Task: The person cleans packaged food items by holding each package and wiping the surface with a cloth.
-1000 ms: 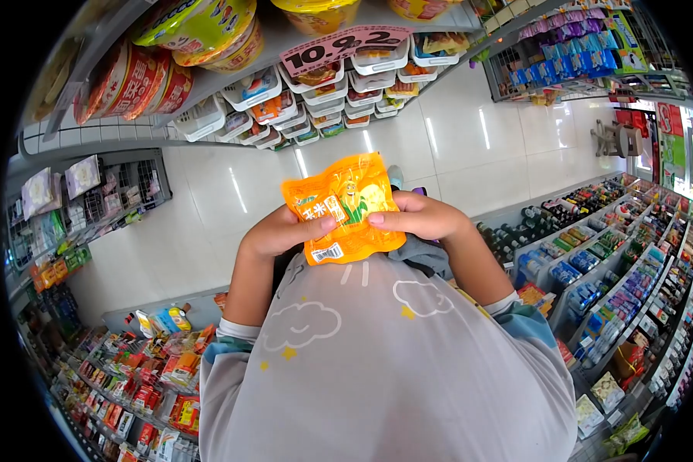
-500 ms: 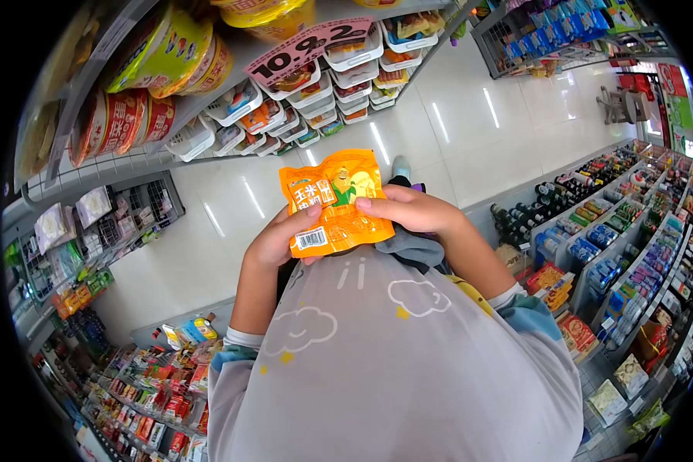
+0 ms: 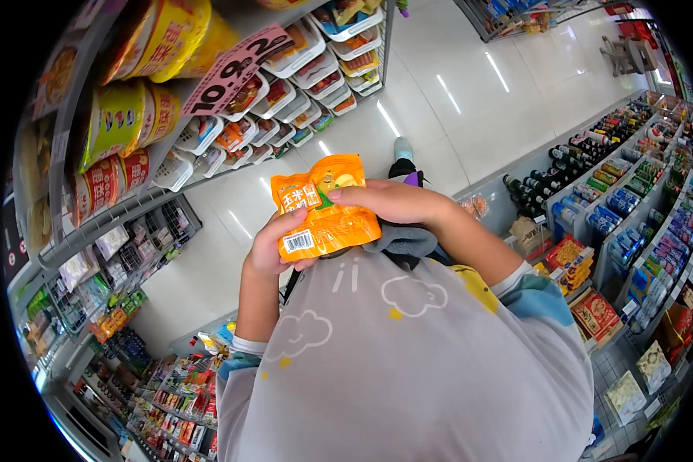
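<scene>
Orange foil is what we are gripping near the middle of the frame: a snack packet (image 3: 323,208) with a corn picture, a green patch and a white barcode sticker at its lower left corner. We are holding it up in front of the chest with both hands, printed face toward the camera, which looks like a way of keeping the label readable. Our left hand (image 3: 273,242) is curling around the packet's lower left edge, thumb pressing on the front beside the barcode. Our right hand (image 3: 389,202) is closing over the right edge, thumb lying flat across the front, fingers tucked behind. Neither hand is open; both are pinching the packet between thumb and fingers.

A pale shirt (image 3: 393,354) with cloud outlines is filling the lower half of the frame. In the upper left, a shelf (image 3: 123,204) is carrying noodle bowls (image 3: 127,115) and a pink price sign (image 3: 235,65). Bottles (image 3: 570,162) are lining racks at the right.
</scene>
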Demonstrator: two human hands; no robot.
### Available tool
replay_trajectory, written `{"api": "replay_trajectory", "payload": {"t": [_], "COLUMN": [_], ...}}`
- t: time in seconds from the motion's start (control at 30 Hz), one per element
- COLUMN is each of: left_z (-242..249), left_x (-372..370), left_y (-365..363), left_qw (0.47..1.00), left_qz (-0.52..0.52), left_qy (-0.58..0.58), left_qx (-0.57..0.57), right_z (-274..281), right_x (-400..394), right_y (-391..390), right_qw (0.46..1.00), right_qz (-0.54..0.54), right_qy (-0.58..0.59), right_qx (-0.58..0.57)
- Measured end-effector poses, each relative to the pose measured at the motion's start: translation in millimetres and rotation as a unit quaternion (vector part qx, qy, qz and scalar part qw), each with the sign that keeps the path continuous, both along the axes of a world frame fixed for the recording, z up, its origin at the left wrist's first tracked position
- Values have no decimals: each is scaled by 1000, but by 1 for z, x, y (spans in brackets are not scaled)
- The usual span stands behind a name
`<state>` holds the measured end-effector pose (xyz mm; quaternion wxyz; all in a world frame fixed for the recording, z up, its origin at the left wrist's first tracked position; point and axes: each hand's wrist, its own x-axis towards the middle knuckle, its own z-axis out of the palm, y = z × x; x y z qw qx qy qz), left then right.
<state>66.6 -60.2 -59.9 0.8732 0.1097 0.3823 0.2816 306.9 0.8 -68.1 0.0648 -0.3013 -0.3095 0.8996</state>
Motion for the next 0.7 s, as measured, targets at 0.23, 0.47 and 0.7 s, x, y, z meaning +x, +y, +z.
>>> {"api": "replay_trajectory", "payload": {"t": [0.23,0.47,0.7], "left_z": [-18,-11,2], "left_x": [63,75,30], "left_y": [6,-1,-8], "left_qw": [998,992,992], "left_qz": [57,113,121], "left_qy": [-26,-52,-30], "left_qx": [-2,-33,5], "right_z": [-18,12,19], "right_x": [51,61,13], "right_y": [8,19,10], "right_qw": [1000,998,996], "right_qz": [-12,39,16], "right_qy": [5,-50,-84], "right_qx": [-12,30,29]}}
